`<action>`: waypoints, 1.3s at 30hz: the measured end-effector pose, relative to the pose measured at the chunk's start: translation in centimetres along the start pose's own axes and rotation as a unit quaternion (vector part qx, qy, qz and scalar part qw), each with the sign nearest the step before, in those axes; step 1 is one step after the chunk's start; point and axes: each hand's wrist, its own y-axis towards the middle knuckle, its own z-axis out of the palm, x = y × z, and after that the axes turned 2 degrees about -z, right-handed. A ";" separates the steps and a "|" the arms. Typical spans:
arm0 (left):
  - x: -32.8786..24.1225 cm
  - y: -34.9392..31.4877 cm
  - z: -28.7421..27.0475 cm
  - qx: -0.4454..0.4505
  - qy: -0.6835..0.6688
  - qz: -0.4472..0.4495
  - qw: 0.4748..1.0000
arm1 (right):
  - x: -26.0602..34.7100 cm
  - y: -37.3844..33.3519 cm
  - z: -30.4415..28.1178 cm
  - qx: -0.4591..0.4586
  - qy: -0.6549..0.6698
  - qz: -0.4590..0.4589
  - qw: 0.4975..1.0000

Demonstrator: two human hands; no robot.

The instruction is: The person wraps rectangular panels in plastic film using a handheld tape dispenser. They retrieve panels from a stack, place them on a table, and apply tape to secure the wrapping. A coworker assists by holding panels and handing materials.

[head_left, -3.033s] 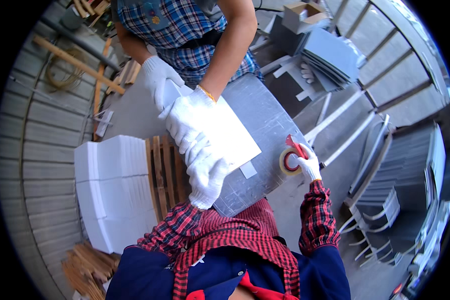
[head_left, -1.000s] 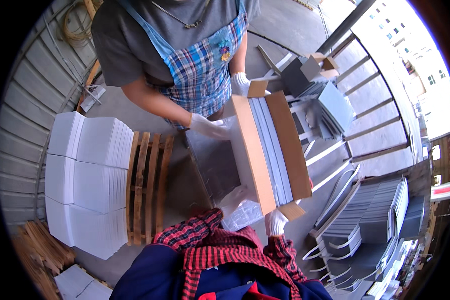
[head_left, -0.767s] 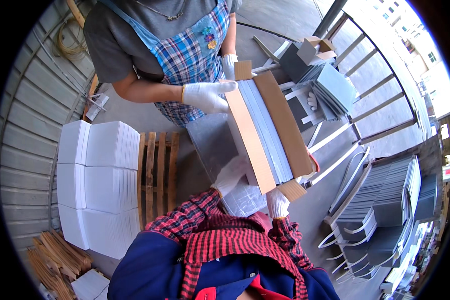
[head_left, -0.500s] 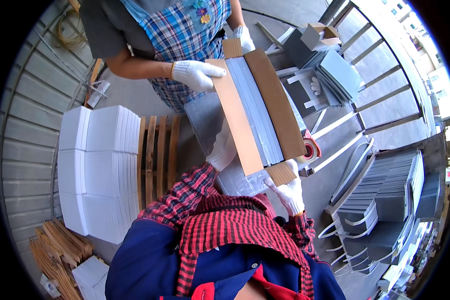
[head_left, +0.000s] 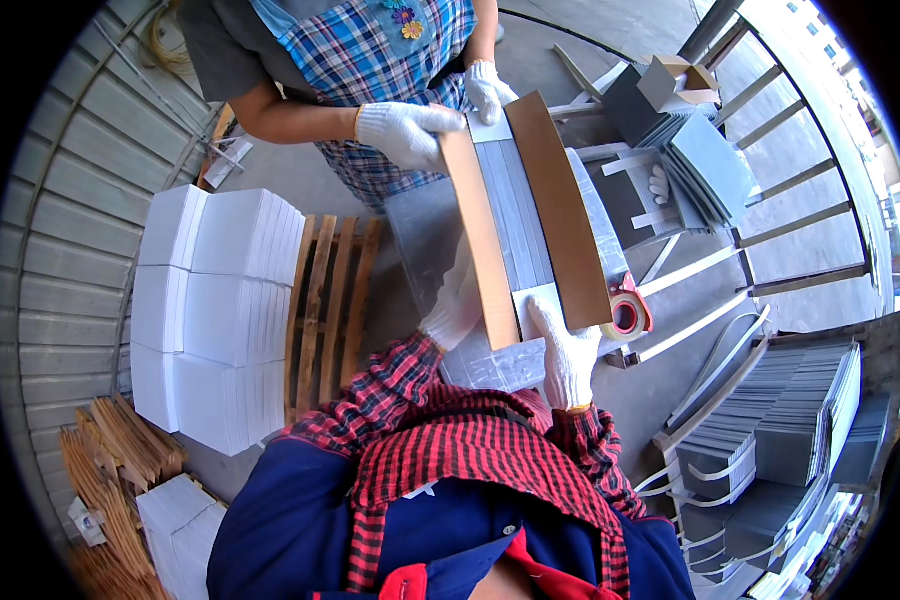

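Observation:
A long brown cardboard box (head_left: 458,200) lies before me with its long flaps raised, packed with grey strips (head_left: 515,210) in a row. My left hand (head_left: 450,312), in a white knit glove, rests along the box's left side, its outstretched fingers partly hidden by the left flap. My right hand (head_left: 567,355), gloved too, lies with its fingers stretched over the folded near end flap (head_left: 536,297), whose white face is up. Opposite me, a co-worker's gloved hands (head_left: 405,135) are at the far end; one grasps the left flap, the other presses the far end flap (head_left: 490,128).
The box stands on a plastic-covered surface (head_left: 415,215), with a red tape dispenser (head_left: 627,315) at its right. White stacked cartons (head_left: 235,310) are on a wooden pallet (head_left: 315,300) at left. Grey panels (head_left: 705,165) lie at far right; strapped grey stacks (head_left: 785,430) stand nearer.
Both short end flaps have been folded down onto the strips, showing white. My right hand has moved up onto the near flap; the co-worker's far hand has come down onto the far one.

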 end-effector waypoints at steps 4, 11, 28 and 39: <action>-3.7 2.1 -0.9 -0.006 -0.032 0.002 0.999 | 1.2 0.8 -1.0 0.054 -0.024 0.030 0.998; -5.7 7.1 0.7 -0.071 0.055 -0.016 0.996 | 0.4 1.2 -3.6 0.085 -0.017 0.003 0.996; -4.2 8.1 3.7 -0.176 -0.067 -0.083 0.979 | -0.5 0.6 -1.4 0.040 -0.349 -0.304 0.886; -2.8 7.0 5.1 -0.257 -0.314 0.062 0.912 | -0.2 -0.5 0.7 0.033 -0.584 -0.374 0.719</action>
